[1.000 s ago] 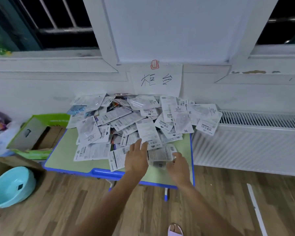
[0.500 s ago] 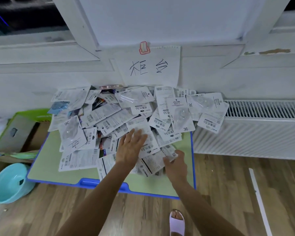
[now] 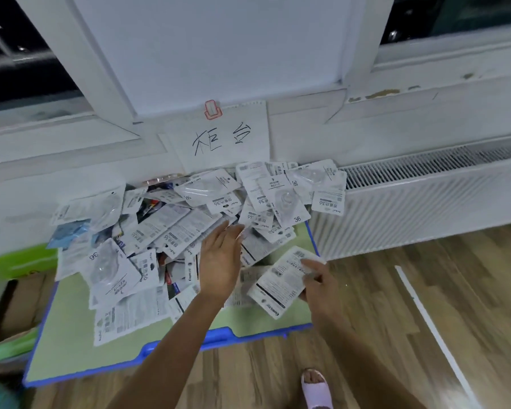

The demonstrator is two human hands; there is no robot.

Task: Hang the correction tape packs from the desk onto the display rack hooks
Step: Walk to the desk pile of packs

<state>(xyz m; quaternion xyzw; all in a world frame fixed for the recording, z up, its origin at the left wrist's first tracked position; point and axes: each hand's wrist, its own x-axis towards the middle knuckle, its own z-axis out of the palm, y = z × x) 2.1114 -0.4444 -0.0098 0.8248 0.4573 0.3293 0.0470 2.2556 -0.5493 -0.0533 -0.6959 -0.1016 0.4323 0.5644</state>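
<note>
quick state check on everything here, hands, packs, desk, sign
left hand: open, flat on the pile
right hand: pinching one pack
held pack: lifted at the desk's right edge, tilted
pile of packs: loose heap, overlapping
desk: mostly covered by packs
paper sign: clipped to the wall

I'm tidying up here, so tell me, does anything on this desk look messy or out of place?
Yes. The correction tape packs lie in a jumbled heap, overlapping at all angles, and some at the back right overhang the desk edge toward the radiator.

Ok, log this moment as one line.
stage: picking | right hand: holds one pack above desk | left hand: open on pile | rack: out of view
</note>
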